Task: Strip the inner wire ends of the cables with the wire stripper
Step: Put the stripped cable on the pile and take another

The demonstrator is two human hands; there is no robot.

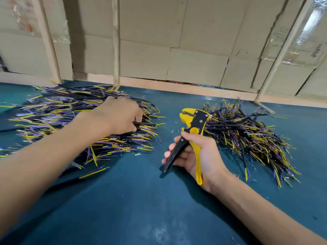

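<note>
A big heap of short black cables [58, 112] with yellow and purple inner wires lies at the left of the blue table. My left hand [120, 115] rests on that heap, its fingers pinched around a black cable [146, 124] at the heap's right edge. My right hand [196, 156] holds a yellow and black wire stripper [192, 131] by its handles, jaws pointing up and away, handles spread. Nothing sits in the jaws. A second heap of cables [247, 137] lies to the right of the stripper.
The blue tabletop [134, 200] stretches toward me. Small bits of stripped insulation and metal [172, 131] lie scattered between the heaps. A wall of cardboard panels [194, 50] with wooden slats stands behind the table's far edge.
</note>
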